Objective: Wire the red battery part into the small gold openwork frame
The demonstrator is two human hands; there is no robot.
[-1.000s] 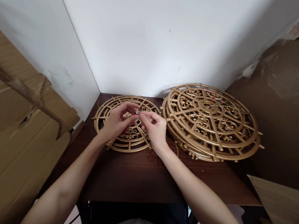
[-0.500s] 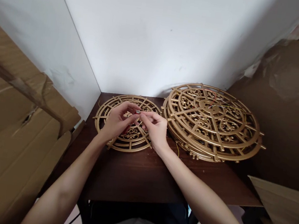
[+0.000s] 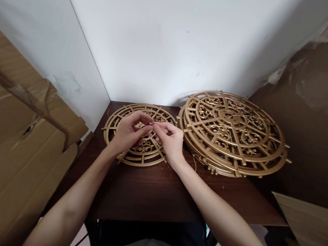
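Observation:
Both hands meet over a round gold openwork panel [image 3: 143,163] that lies flat on the dark brown table. My left hand [image 3: 129,132] is closed around a red-handled tool [image 3: 138,141], mostly hidden by the palm; its kind cannot be told. A small metallic tip [image 3: 151,123] shows between the fingertips of both hands. Thumb and forefinger of my right hand [image 3: 170,140] are pinched together at that tip. Whatever they hold is too small to make out.
On the right stands a stack of similar gold panels [image 3: 236,126], with thin wires [image 3: 246,116] on top. Cardboard [image 3: 12,151] rises at the left, and more cardboard [image 3: 307,138] at the right. A white wall [image 3: 174,43] closes off the back of the table [image 3: 147,201].
Both hands stay almost in place, still pinched together. The metallic tip between the fingers has turned slightly; the panels have not moved.

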